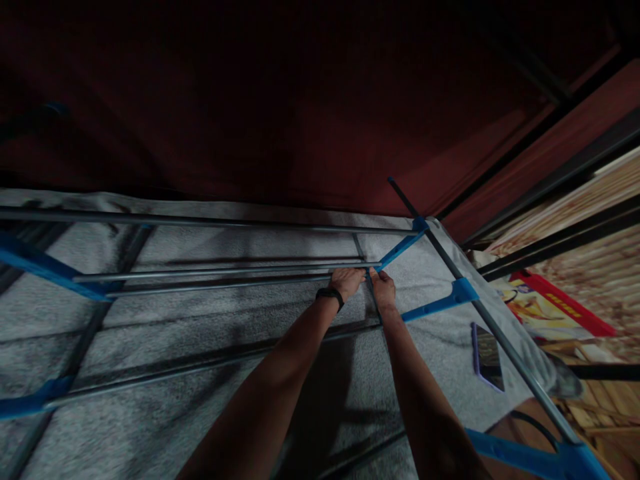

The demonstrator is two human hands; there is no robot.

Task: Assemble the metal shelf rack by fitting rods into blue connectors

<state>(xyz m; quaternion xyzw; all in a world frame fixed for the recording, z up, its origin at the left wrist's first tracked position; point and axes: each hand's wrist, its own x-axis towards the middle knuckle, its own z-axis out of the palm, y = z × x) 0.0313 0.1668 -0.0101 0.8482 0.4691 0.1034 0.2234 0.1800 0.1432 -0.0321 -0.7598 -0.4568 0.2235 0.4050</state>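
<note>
Left hand (349, 283) grasps the lower thin grey metal tube (225, 285), whose long axis runs leftward from the slanted blue plastic bracket (400, 248); right hand (384, 289), nearer the bracket, pinches its tip.

A black band (330, 293), possibly a watch, circles the left wrist (329, 307).

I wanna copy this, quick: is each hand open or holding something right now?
Left hand: closed on a gray pole.
Right hand: curled at the blue bracket; can't tell whether its grip is closed.
</note>
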